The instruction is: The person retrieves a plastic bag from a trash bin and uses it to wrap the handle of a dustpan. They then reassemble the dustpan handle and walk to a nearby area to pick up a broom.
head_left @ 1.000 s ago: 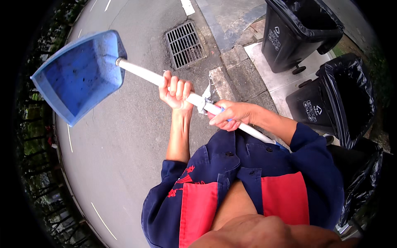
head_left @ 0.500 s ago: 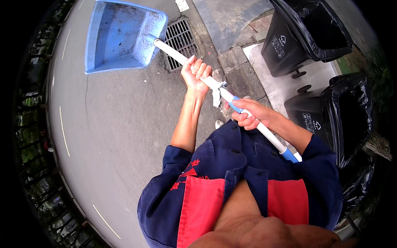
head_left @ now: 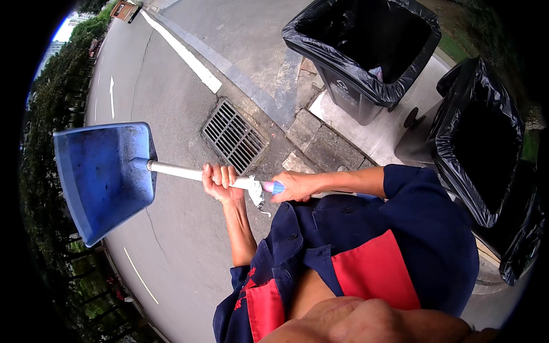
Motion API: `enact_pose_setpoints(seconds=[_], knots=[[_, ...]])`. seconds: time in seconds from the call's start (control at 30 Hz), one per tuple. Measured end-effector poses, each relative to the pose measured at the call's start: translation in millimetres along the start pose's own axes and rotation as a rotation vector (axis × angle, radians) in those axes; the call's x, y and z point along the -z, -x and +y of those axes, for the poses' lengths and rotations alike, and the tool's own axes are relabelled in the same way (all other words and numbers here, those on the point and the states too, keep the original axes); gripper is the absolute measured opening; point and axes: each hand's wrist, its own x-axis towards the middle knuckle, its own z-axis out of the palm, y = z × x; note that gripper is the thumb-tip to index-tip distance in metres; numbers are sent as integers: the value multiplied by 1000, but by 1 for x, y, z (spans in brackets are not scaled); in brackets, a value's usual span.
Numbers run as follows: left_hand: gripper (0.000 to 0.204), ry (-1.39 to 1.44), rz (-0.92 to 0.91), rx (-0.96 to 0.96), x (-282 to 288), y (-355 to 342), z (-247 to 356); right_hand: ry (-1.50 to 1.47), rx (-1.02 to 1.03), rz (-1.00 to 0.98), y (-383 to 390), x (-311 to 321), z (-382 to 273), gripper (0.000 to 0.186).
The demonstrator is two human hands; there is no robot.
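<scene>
Both hands are wrapped around the handle here: the left hand grips the pale shaft partway along, the right hand closes on its rear end, where a blue-and-pink tip and a scrap of white wrapping poke out between the two. The blue dustpan hangs out over the road to the person's left, its scoop open to the camera and, as far as I can see, carrying only dust smears and scuffs, so it looks already tipped out or not yet loaded. It's hard, matte plastic with raised sides. The road is smooth grey asphalt; a barred metal drain grate sits by cracked kerb stones. Two dark wheeled bins stand at right, lined with glossy, crinkled black bags.
</scene>
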Motion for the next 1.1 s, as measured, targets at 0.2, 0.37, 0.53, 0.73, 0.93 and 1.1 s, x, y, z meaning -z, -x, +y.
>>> enact_pose_setpoints(seconds=[0.2, 0.37, 0.53, 0.73, 0.93, 1.1], knots=[[17, 282, -244, -16, -22, -38, 6, -509, -149, -432, -27, 42, -28, 35], [21, -130, -53, -52, -5, -69, 7, -373, -44, -226, -67, 50, -39, 35], [22, -513, 263, 11, -12, -87, -37, 188, 369, 296, -149, 76, -29, 25], [26, -485, 222, 36, 46, -156, -23, 326, 375, 384, -183, 107, -85, 30], [25, -503, 62, 176, 84, -241, -7, 335, 254, 519, -256, 140, -92, 46], [34, -640, -52, 326, 95, -312, 11, 271, 162, 593, -320, 178, -102, 47]])
